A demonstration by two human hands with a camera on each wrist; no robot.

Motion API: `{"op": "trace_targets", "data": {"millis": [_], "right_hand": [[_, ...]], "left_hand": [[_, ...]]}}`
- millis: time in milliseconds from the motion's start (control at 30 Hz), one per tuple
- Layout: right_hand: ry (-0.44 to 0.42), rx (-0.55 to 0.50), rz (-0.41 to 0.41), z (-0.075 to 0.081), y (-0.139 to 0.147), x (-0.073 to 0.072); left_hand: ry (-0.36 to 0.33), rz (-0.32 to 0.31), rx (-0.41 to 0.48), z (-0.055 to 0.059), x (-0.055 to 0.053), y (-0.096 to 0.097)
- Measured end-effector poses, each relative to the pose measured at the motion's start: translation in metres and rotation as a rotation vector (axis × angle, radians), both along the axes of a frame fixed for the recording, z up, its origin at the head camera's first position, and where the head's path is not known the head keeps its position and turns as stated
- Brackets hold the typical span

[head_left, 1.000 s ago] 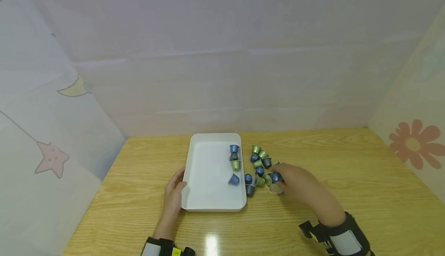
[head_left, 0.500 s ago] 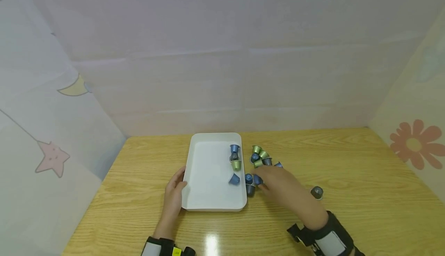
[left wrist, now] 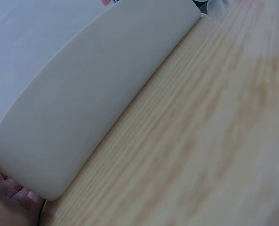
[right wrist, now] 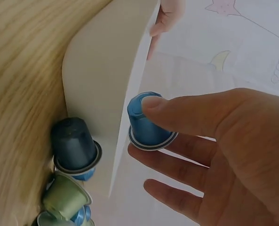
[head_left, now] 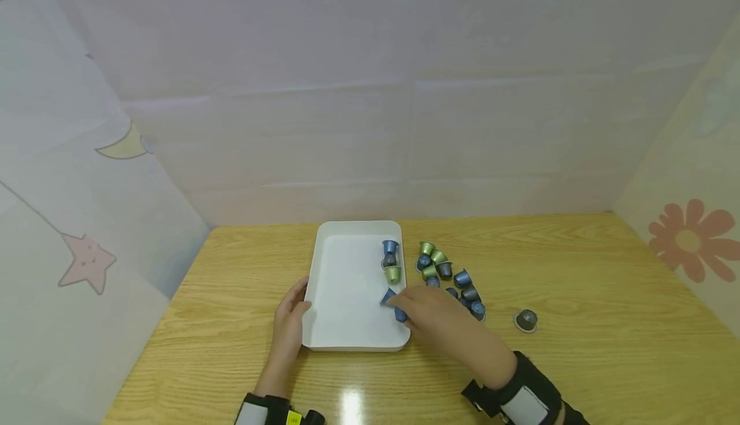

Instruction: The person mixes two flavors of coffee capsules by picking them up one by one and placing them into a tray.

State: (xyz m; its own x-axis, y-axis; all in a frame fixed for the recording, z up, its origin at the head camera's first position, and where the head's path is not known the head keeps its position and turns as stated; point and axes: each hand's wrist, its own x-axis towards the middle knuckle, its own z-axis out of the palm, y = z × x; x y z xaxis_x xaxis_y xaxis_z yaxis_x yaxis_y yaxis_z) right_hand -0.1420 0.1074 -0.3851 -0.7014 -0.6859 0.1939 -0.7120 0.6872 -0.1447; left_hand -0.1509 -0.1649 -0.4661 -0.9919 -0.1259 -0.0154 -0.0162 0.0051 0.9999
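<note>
My left hand [head_left: 288,319] grips the left side of a shallow white tray [head_left: 341,303], thumb at the rim. Over the tray's right edge, my right hand [head_left: 439,319] pinches a blue coffee capsule [right wrist: 149,121] between thumb and fingers. Inside the tray, a blue capsule [head_left: 390,246], a dark capsule [head_left: 389,260] and a green capsule [head_left: 392,275] form a line along the right wall. Another blue capsule [head_left: 387,295] lies below them, partly behind my right fingertips.
Several blue, green and dark capsules [head_left: 444,269] lie heaped on the wooden table [head_left: 578,271] right of the tray, some hidden by my right hand. Farther right stands a lone dark capsule [head_left: 526,320]. A papered wall [head_left: 370,123] closes off the back.
My right hand has moved left from the heap to the tray's right edge, bringing a blue capsule. A dark capsule came into view at the right. The left hand and tray have stayed put.
</note>
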Motion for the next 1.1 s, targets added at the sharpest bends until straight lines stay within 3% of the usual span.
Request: {"op": "trace_targets", "data": {"millis": [1100], "right_hand": [[0.000,0.013,-0.021,-0.016,-0.013,-0.006]], "left_hand": [[-0.009,0.019,0.017,0.000,-0.002,0.001]]}}
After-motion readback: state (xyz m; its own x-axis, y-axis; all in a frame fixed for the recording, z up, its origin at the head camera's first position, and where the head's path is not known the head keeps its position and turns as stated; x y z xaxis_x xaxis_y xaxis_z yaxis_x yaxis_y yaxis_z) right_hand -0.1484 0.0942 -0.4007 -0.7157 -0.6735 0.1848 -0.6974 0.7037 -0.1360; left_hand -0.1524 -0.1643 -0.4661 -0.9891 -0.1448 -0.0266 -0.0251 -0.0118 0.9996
